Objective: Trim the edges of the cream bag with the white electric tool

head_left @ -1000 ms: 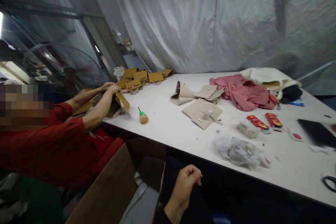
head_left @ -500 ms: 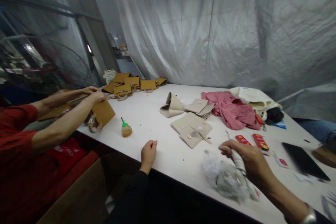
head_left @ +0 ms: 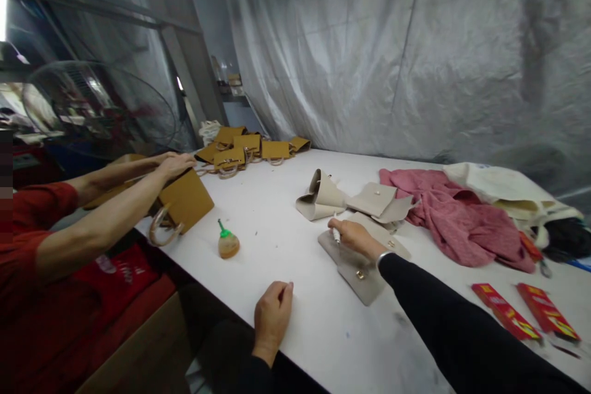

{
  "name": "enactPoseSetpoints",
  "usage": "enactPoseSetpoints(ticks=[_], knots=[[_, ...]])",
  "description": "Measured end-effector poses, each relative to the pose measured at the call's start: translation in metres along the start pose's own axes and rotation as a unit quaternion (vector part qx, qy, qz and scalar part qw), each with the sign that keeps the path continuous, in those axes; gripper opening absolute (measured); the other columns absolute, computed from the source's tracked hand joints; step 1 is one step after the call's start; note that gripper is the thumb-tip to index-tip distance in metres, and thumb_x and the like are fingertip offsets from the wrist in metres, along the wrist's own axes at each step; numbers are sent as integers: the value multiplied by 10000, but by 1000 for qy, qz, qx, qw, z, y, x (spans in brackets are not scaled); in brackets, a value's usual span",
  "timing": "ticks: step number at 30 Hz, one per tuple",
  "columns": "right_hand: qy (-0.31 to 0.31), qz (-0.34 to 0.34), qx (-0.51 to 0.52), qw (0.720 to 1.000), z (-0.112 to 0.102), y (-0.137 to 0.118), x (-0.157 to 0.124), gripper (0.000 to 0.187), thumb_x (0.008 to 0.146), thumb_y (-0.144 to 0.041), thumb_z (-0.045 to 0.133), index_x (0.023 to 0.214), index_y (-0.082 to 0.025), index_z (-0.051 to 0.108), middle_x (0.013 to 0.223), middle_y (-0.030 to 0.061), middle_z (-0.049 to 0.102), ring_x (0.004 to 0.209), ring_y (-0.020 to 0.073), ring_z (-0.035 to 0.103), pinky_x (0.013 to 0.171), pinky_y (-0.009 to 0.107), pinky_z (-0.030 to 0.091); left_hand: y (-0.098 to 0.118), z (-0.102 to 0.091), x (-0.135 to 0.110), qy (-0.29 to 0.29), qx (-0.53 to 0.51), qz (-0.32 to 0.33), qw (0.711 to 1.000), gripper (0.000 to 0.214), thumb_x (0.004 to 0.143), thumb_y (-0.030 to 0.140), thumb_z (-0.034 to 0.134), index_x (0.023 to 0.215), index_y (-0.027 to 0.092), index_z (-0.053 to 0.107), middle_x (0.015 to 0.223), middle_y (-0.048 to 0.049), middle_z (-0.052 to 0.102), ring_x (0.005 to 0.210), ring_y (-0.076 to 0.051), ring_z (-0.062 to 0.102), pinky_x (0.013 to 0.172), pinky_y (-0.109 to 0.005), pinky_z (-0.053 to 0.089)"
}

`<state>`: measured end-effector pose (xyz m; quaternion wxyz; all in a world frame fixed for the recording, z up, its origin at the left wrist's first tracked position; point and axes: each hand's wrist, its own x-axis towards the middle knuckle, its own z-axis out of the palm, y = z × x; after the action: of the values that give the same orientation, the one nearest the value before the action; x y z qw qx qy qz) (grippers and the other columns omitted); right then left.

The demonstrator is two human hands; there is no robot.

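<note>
My right hand, in a black sleeve, is closed around a thin white pen-like tool and rests on a flat beige leather piece with a small gold clasp. My left hand lies as a loose fist on the near edge of the white table, holding nothing. Behind my right hand sit a folded beige piece and a beige flap piece.
A co-worker in a red top at the left holds a tan bag with a ring handle. A green-capped glue bottle stands nearby. Several tan bags are piled at the back. Pink cloth, white bag, red packs lie on the right.
My right hand moved left from the plastic bag onto the beige leather piece, still holding the white tool. My left hand stayed at the table edge. The co-worker lowered the tan bag slightly.
</note>
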<state>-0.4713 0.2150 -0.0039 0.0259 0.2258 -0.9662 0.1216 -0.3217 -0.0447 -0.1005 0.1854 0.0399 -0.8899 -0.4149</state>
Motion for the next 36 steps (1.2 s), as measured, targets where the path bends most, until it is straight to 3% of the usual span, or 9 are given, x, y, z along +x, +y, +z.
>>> enactPoseSetpoints(ticks=[6,12,15,20,25,28,31,34,36], knots=[[-43,-25,-41,998,23,-3,47,332,1061,-419,575,1240,-153,657,1093,75,712,973,216,692,909,414,553,-3,1,-1,2,-19,6,1000,361,960,443,497,717,220,643,703,-18,640,693,-198,617,707,-306,451],[15,-3,-86,996,12,-12,45,384,1062,-493,517,1200,-176,686,973,121,763,910,259,704,746,316,453,-6,1,-1,13,-33,7,999,343,951,432,506,719,220,642,711,-15,643,708,-197,622,717,-306,449],[89,42,-102,990,-20,-12,36,367,1072,-471,475,1156,-188,695,930,144,767,855,275,702,676,298,376,-6,2,-1,20,-52,8,998,328,931,437,522,718,220,646,713,-15,650,704,-199,614,716,-311,437],[253,104,-99,957,-108,-17,12,448,1115,-491,330,1102,-186,658,901,117,735,812,235,669,657,274,330,-1,-1,-1,32,-157,-46,986,316,836,479,645,655,222,663,671,-6,615,688,-193,536,717,-320,395],[463,-43,109,879,-168,-74,-54,446,1061,-547,500,790,-198,558,647,-23,560,575,121,508,574,219,341,7,-7,4,73,-257,-96,959,479,744,662,697,657,191,685,589,-2,567,598,-174,508,609,-304,407],[526,-130,170,823,-176,-126,-109,394,1031,-477,609,758,-202,538,584,-68,488,486,87,436,501,206,312,23,-37,8,139,-315,-122,931,668,746,793,605,818,139,720,642,-35,612,548,-172,540,520,-294,414],[571,-172,160,787,-165,-175,-163,337,1033,-382,632,765,-203,539,594,-72,508,481,77,444,516,211,335,63,-94,-8,211,-361,-88,904,675,852,759,525,1059,145,712,943,-120,722,778,-205,674,669,-326,528],[590,-161,191,768,-144,-215,-210,308,1040,-309,614,762,-212,523,591,-67,526,502,92,468,551,236,360,121,-150,-48,220,-451,77,862,457,958,590,555,1137,206,726,1183,-115,735,1156,-260,660,1028,-424,500],[586,-146,229,763,-129,-237,-236,297,1028,-262,614,751,-215,518,585,-61,534,510,103,486,555,251,367,153,-174,-74,178,-428,176,868,451,972,578,562,1137,205,752,1212,-119,746,1275,-305,611,1191,-495,375]])
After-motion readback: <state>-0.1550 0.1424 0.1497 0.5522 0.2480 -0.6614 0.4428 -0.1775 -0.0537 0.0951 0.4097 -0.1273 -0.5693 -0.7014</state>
